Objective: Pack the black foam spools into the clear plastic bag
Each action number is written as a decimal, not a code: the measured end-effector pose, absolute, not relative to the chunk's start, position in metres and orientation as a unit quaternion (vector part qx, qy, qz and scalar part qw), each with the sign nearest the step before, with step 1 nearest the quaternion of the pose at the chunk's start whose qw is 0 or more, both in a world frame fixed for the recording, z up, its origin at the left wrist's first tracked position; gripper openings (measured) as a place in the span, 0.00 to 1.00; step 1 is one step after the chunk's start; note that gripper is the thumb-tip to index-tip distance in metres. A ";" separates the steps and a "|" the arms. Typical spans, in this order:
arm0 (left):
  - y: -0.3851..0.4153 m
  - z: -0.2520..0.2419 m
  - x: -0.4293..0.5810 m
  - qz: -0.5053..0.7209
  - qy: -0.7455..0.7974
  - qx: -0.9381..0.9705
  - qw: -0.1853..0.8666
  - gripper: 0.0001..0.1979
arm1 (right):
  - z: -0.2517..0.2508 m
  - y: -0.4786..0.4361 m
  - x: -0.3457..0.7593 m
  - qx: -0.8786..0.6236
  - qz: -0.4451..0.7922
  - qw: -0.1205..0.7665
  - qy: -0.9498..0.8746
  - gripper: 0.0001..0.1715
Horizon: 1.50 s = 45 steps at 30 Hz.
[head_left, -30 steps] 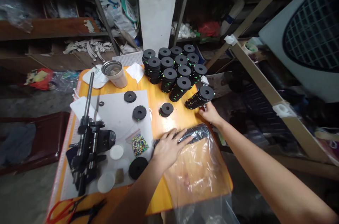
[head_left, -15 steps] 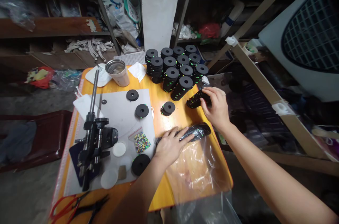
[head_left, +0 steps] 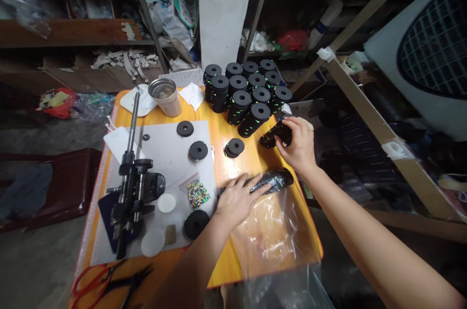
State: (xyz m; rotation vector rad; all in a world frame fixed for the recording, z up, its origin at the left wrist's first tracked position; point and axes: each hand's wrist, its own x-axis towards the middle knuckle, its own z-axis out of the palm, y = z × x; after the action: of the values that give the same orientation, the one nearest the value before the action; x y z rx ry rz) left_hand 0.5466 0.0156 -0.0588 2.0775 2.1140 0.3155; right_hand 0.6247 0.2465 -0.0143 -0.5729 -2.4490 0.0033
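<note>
Collapse seems the main risk: the leaning stack of black, foam-like ring discs (head_left: 269, 138), near the right edge of the orange wooden table (head_left: 226, 266), could scatter if squeezed unevenly. The right hand (head_left: 299, 147) grips its upper end between fingers and thumb. The left hand (head_left: 236, 204), fingers spread, rests on the black cylinder (head_left: 281, 180) inside a clear plastic bag (head_left: 270, 245), on the stack's near side.

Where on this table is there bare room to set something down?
The grey mat between metal rod and loose discs; the tabletop between short stack, left hand and right hand. Crowded: the far right corner, under tall stacks.
</note>
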 end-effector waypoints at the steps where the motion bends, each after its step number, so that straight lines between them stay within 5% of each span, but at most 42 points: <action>1: 0.016 -0.059 0.546 0.107 0.706 0.695 0.082 0.29 | -0.015 0.247 0.625 -0.216 0.000 0.309 -0.926 0.26; 45: 0.014 -0.066 0.548 0.116 0.710 0.693 0.056 0.28 | -0.044 0.248 0.631 -0.201 -0.058 0.294 -0.933 0.47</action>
State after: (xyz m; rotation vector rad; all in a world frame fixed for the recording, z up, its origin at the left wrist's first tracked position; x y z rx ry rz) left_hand 0.5480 0.0142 -0.0658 2.1017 2.1526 0.3532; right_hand 0.6306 0.2477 -0.0441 -0.5354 -2.4838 -0.1542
